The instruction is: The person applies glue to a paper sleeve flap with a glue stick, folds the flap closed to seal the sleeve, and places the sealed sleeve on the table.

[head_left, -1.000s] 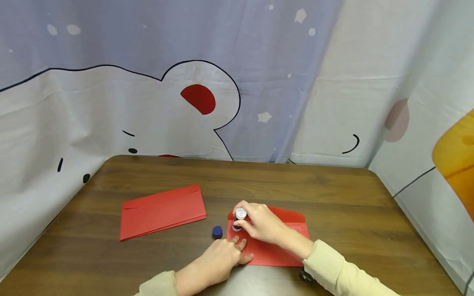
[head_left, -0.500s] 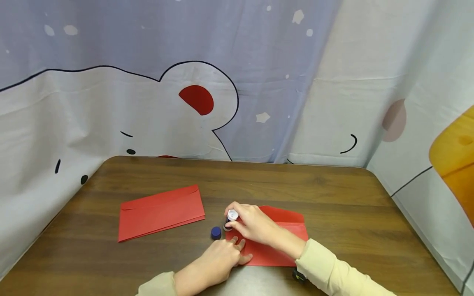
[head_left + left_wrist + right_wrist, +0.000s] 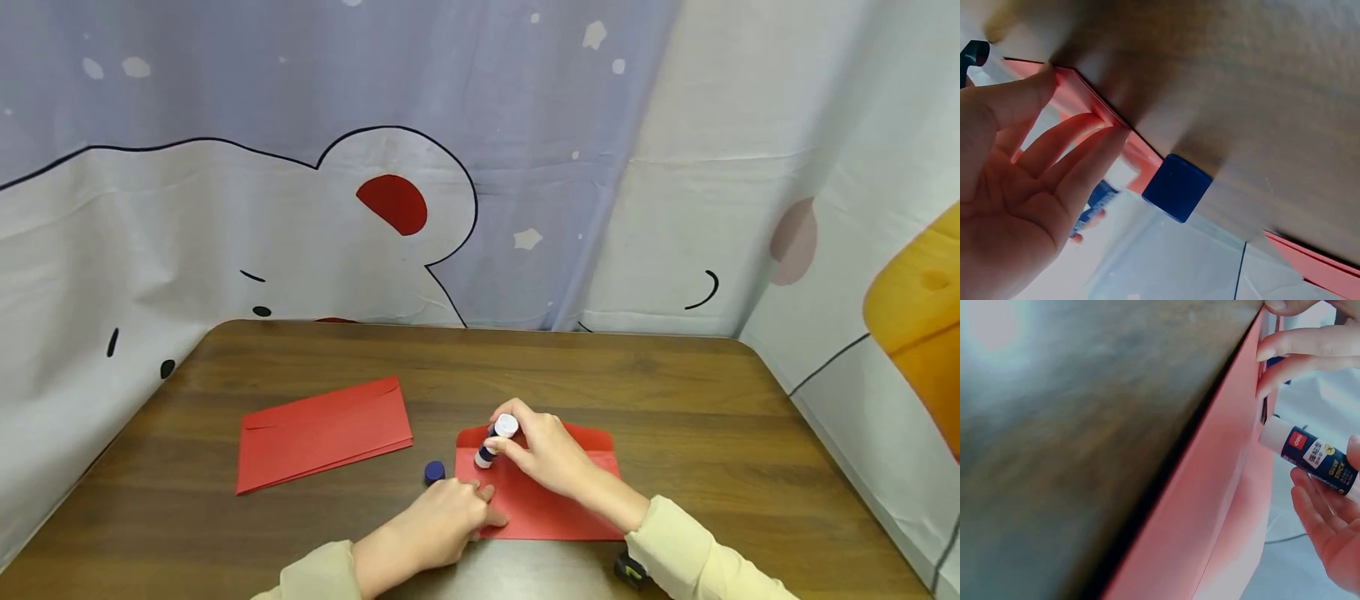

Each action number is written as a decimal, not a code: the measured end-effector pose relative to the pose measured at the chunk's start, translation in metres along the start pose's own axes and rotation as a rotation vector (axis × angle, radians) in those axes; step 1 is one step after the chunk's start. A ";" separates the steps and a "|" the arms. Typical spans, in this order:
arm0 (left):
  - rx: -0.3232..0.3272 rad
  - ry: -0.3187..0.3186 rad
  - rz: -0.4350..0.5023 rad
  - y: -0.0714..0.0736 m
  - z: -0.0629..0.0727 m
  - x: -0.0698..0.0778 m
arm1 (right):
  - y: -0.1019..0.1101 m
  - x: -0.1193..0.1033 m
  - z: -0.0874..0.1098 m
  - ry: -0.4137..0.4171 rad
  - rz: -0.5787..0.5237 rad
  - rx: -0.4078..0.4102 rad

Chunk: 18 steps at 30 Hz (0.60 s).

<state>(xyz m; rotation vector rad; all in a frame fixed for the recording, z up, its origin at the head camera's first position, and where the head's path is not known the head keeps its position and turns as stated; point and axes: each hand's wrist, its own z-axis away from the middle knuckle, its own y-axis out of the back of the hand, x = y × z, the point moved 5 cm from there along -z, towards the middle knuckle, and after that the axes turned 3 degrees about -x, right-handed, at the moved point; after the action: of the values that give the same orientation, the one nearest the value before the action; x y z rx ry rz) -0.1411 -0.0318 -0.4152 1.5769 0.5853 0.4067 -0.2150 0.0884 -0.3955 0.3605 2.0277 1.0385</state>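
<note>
A red envelope [image 3: 540, 508] lies on the table with its flap [image 3: 588, 437] folded open toward the back. My left hand [image 3: 438, 521] rests on its lower left part, fingers nearly straight and pressing the paper in the left wrist view. My right hand [image 3: 551, 454] grips a glue stick [image 3: 1319, 455], dark blue with white ends and a label. The glue stick is tilted, its lower end at the envelope near the left side of the flap fold. Beside the envelope's left edge stands the blue glue stick cap [image 3: 434, 472].
Further left, a small stack of red envelopes [image 3: 322, 433] lies on the wooden table [image 3: 570, 367]. A small black object [image 3: 630, 571] is by the right sleeve at the front. A printed curtain [image 3: 525, 167] hangs behind the table.
The glue stick in my right hand went left to the envelope's left edge, then came back right, now more tilted. My left hand stays on the envelope. The view shifted slightly.
</note>
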 end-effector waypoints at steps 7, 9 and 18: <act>-0.008 -0.033 -0.008 0.003 -0.005 -0.002 | 0.018 0.008 0.015 -0.092 -0.028 0.108; -0.014 -0.039 0.003 0.004 -0.007 -0.003 | 0.023 0.011 0.019 -0.119 -0.075 0.124; -0.081 -0.029 0.095 0.006 -0.014 -0.011 | 0.049 0.037 0.037 -0.275 -0.488 0.091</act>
<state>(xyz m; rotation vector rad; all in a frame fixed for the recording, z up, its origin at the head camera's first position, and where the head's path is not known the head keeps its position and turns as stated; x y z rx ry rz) -0.1573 -0.0265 -0.4070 1.5341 0.4675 0.4726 -0.2148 0.1597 -0.3898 0.0413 1.7904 0.5633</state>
